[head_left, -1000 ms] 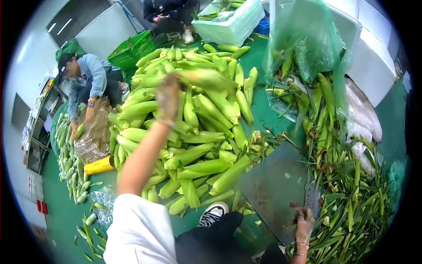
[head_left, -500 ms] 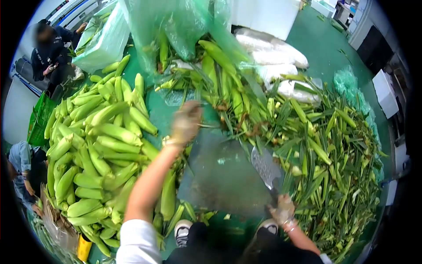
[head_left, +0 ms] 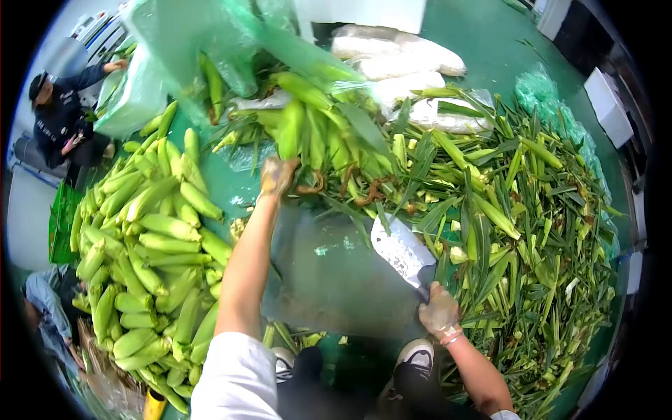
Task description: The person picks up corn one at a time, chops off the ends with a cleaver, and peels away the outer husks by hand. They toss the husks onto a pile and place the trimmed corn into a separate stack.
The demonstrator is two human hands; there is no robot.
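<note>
My left hand (head_left: 278,176) is closed at the lower end of a green ear of corn (head_left: 290,131), at the near edge of a heap of unhusked ears. My right hand (head_left: 439,308) grips the dark handle of a cleaver (head_left: 399,248), whose broad, speckled blade points up and left over the right edge of a dark grey board (head_left: 315,287). A few wet bits lie on the board. Left of it rises a large pile of trimmed ears (head_left: 164,245).
Cut husks and leaves (head_left: 532,280) form a broad heap on the right. White wrapped bundles (head_left: 399,56) lie behind, beside green plastic film (head_left: 238,42). One person (head_left: 63,119) is at upper left; another person's sleeve (head_left: 52,308) shows at lower left.
My left hand has reached forward from above the board to the corn heap and closed on an ear. My right hand has raised the cleaver slightly up and left. The view has shifted.
</note>
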